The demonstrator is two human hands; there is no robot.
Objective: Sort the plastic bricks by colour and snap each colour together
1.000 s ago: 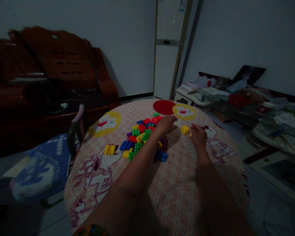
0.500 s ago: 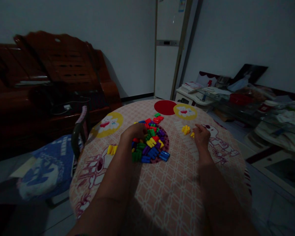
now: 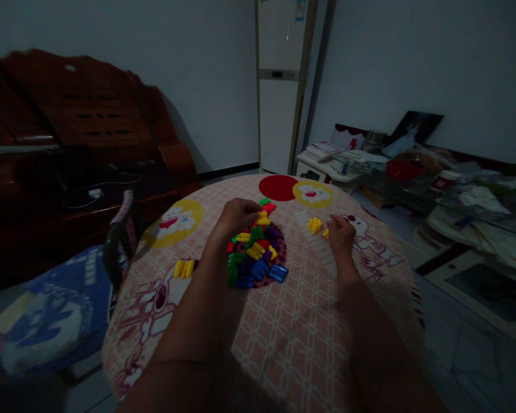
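A pile of colourful plastic toy blocks (image 3: 258,252) lies mid-table on a dark round patch of the patterned tablecloth (image 3: 284,327). Over the pile's far left side, my left hand (image 3: 239,214) is closed, its fingertips on a yellow toy block (image 3: 264,218). My right hand (image 3: 342,234) rests to the right with curled fingers. A small yellow toy block (image 3: 325,232) shows at its thumb, partly hidden. Just left of that hand sits a cluster of yellow blocks (image 3: 315,225). Other yellow blocks (image 3: 184,268) lie beside my left forearm.
A chair with a blue cover (image 3: 55,304) stands at the table's left. Behind it is a wooden sofa (image 3: 90,115). A white cabinet-like appliance (image 3: 277,115) stands at the back. To the right, a glass-topped stand (image 3: 365,172) carries papers, bags and a cup.
My left hand has risen toward the far side of the pile, and a yellow block now shows at its fingertips. My right hand keeps its place by the yellow blocks. The view has shifted slightly right.
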